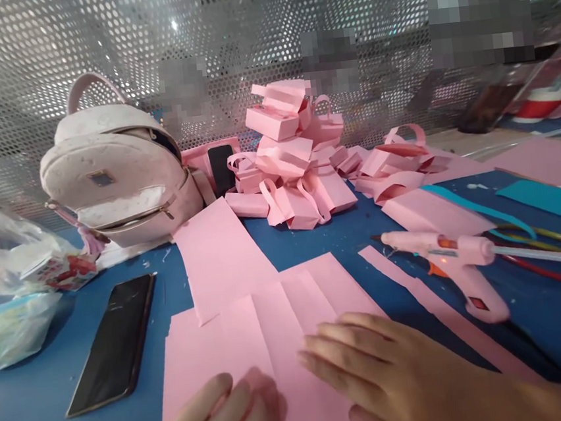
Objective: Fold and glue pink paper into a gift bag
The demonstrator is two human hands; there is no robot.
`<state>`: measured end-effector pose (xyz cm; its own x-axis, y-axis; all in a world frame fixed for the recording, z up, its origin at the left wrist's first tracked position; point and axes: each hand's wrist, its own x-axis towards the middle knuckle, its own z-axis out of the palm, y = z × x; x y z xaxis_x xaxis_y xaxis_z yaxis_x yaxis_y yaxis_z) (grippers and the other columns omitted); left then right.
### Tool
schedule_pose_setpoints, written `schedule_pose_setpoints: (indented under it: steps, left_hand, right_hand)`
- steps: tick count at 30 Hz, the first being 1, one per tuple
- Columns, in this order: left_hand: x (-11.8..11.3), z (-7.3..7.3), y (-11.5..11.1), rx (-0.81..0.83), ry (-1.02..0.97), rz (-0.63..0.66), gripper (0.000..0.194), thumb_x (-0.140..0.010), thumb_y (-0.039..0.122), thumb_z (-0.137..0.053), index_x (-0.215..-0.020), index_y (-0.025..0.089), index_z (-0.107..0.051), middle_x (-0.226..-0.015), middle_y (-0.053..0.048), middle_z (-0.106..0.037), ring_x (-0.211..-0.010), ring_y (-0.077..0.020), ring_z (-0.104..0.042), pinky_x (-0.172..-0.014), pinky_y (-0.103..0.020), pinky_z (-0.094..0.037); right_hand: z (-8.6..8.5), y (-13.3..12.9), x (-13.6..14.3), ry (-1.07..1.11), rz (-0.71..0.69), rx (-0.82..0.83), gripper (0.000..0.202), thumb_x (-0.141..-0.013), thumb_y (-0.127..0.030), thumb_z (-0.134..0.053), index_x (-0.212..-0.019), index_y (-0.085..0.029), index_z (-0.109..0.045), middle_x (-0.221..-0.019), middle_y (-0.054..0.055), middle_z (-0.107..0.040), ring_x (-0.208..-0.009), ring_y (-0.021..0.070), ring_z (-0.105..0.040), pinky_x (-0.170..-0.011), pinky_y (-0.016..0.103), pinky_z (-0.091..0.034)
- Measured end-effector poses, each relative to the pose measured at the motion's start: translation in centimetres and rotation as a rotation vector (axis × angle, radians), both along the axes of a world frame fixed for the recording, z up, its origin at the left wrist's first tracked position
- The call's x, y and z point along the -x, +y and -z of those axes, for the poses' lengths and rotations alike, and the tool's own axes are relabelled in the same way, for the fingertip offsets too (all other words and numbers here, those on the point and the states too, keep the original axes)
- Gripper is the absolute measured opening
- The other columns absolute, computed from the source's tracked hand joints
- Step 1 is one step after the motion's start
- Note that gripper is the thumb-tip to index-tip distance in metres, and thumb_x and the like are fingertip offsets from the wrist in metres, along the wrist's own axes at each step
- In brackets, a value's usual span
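Observation:
A folded sheet of pink paper (pixel 276 323) with long parallel creases lies in front of me on more pink sheets. My right hand (pixel 369 361) rests flat on its right part, fingers stretched out. On the lower left of the paper is my left hand (pixel 221 418), its fingers curled together; the fingertips are hidden, so I cannot tell what they grip. Another pink sheet (pixel 225 255) lies just behind. To the right, a pink glue gun (pixel 443 254) with a glue stick in its back lies on its side beside a narrow pink paper strip (pixel 450 320).
Several small pink paper bags (pixel 290 163) are heaped at the back. A pale backpack (pixel 117 166) stands at back left. A dark phone (pixel 115 345) and plastic bags (pixel 13 322) lie left on the blue table (pixel 168 281). Blue strips (pixel 552 201) lie right; perforated metal (pixel 223 30) rises behind.

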<state>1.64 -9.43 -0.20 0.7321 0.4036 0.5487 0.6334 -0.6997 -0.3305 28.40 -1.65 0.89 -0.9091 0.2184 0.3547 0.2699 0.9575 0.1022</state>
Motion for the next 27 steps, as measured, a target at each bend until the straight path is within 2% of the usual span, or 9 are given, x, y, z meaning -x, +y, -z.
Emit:
schedule_pose_setpoints:
  steps: [4,7,10,13,17,21,27]
  left_hand:
    - [-1.2,-0.1,-0.5,-0.015,0.015,0.016,0.020,-0.096,0.009,-0.053,-0.091,0.018,-0.071,-0.082,0.000,-0.074,-0.075,-0.0155,-0.066,-0.068,-0.032,-0.050]
    - [-1.3,0.0,-0.7,0.087,-0.163,0.034,0.010,-0.089,0.010,-0.066,-0.083,0.017,-0.070,-0.081,0.000,-0.074,-0.073,-0.0160,-0.065,-0.067,-0.033,-0.048]
    - [-0.7,-0.4,-0.5,0.343,-0.307,0.103,0.009,-0.089,0.013,-0.069,-0.081,0.018,-0.069,-0.081,0.001,-0.073,-0.069,-0.0138,-0.063,-0.065,-0.032,-0.048]
    - [0.3,-1.1,0.1,0.657,-0.389,0.157,0.008,-0.093,0.020,-0.066,-0.087,0.022,-0.071,-0.085,0.001,-0.073,-0.077,-0.0140,-0.066,-0.070,-0.030,-0.049]
    - [1.2,-1.7,0.9,0.922,-0.505,0.211,0.013,-0.096,0.025,-0.062,-0.089,0.023,-0.073,-0.085,0.000,-0.073,-0.082,-0.0132,-0.068,-0.078,-0.028,-0.051]
    - [1.0,-1.8,0.9,0.994,-0.459,0.140,0.023,-0.101,0.021,-0.050,-0.091,0.023,-0.071,-0.087,-0.001,-0.071,-0.084,-0.0140,-0.065,-0.080,-0.028,-0.049]
    - [-1.0,-1.4,0.2,0.935,-0.370,-0.120,0.023,-0.100,0.018,-0.039,-0.081,0.020,-0.052,-0.082,-0.002,-0.060,-0.075,-0.0185,-0.053,-0.069,-0.033,-0.043]
  right_hand:
    - [0.5,-0.7,0.3,-0.016,-0.190,0.046,0.040,-0.102,-0.017,-0.036,-0.135,-0.017,-0.059,-0.134,0.004,-0.063,-0.122,0.0175,-0.052,-0.104,0.034,-0.043]
    - [0.4,-0.9,0.4,0.008,-0.235,0.052,0.035,-0.100,-0.014,-0.045,-0.130,-0.015,-0.062,-0.120,0.005,-0.068,-0.111,0.0181,-0.056,-0.103,0.035,-0.042]
    - [-0.1,-1.0,0.5,-0.034,-0.286,0.057,0.035,-0.101,-0.010,-0.040,-0.129,-0.011,-0.061,-0.108,0.006,-0.069,-0.097,0.0177,-0.058,-0.095,0.035,-0.046]
    - [-0.6,-1.0,0.6,-0.095,-0.331,0.101,0.039,-0.102,-0.007,-0.033,-0.129,-0.011,-0.061,-0.103,0.006,-0.068,-0.084,0.0174,-0.056,-0.083,0.035,-0.049]
    - [-0.6,-1.0,0.7,-0.144,-0.317,0.158,0.040,-0.102,-0.012,-0.035,-0.136,-0.016,-0.056,-0.106,0.006,-0.066,-0.083,0.0184,-0.055,-0.081,0.037,-0.049]
    - [-0.5,-1.0,0.6,-0.159,-0.313,0.167,0.040,-0.102,-0.015,-0.038,-0.139,-0.020,-0.054,-0.109,0.006,-0.064,-0.085,0.0183,-0.054,-0.082,0.036,-0.046]
    - [-0.1,-0.9,0.7,-0.074,-0.317,0.159,0.036,-0.104,-0.015,-0.037,-0.132,-0.021,-0.059,-0.106,0.005,-0.064,-0.084,0.0172,-0.052,-0.080,0.034,-0.044]
